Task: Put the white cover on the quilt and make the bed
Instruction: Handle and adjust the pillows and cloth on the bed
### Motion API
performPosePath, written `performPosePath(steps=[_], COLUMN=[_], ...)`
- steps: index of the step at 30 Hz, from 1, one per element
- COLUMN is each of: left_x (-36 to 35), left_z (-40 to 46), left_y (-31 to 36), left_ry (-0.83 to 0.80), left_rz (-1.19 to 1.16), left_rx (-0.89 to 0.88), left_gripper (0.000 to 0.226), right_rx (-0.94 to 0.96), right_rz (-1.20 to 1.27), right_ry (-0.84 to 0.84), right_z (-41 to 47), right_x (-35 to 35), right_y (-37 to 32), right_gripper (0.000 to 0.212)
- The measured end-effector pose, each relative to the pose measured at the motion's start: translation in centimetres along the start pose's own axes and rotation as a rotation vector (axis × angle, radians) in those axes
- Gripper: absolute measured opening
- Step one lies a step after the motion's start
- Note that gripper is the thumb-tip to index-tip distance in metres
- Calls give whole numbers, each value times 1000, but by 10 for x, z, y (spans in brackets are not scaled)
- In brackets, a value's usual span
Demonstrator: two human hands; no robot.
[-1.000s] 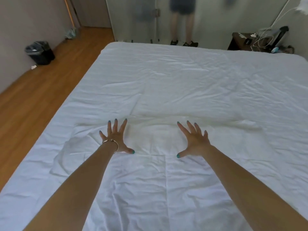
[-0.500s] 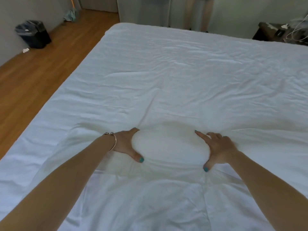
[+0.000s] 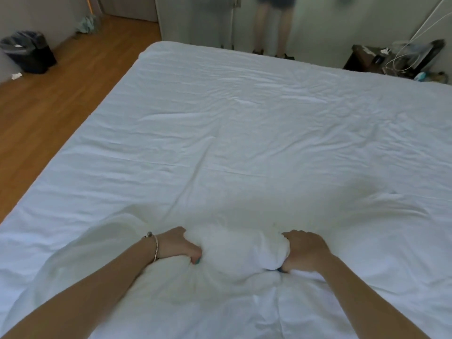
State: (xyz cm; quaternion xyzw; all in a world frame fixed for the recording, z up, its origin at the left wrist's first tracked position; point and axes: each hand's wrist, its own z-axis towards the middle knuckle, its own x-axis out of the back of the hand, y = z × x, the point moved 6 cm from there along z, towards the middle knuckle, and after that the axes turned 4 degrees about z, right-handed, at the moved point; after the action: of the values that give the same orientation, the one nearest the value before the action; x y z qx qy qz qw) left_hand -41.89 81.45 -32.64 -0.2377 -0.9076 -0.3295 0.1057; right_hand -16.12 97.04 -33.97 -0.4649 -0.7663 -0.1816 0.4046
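The white cover (image 3: 244, 133) lies spread across the whole bed, wrinkled. Near the front a bunched mound of quilt under the cover (image 3: 239, 250) bulges up between my hands. My left hand (image 3: 179, 245), with a bracelet on the wrist, grips the mound's left side with curled fingers. My right hand (image 3: 303, 253) grips its right side the same way. Folds radiate out from the gathered fabric toward me.
Wooden floor (image 3: 49, 113) runs along the bed's left side, with a black bin (image 3: 29, 52) by the wall. A person's legs (image 3: 271, 28) stand beyond the far edge. A dark nightstand (image 3: 371, 59) with cables sits at the far right corner.
My hands went from spread flat on the cover to curled around a gathered mound, and they have drawn closer together and toward me, bunching the fabric up higher.
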Motion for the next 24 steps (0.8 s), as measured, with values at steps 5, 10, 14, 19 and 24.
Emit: performPosePath(steps=[5,10,14,19,24], left_x=[65,193,294,253,45], left_z=[-39,-79,-105,-48,28], left_y=[25,108,199,184,16], left_ry=[376,614,816,951,632], left_rz=[64,196,438,937,521], left_rx=[-30,-117,-186,161,132], left_gripper=[40,54,82,113,77], right_rx=[-14,41,-8,-110,-65], right_rz=[193,312,-6,-134,161], right_ry=[127,300,586,448,226], right_z=[-18,-27,-20,22,22], right_x=[80,232,358,301,53], right_y=[9,-11,-21,-31,-42], right_gripper=[53,59,91,108,66])
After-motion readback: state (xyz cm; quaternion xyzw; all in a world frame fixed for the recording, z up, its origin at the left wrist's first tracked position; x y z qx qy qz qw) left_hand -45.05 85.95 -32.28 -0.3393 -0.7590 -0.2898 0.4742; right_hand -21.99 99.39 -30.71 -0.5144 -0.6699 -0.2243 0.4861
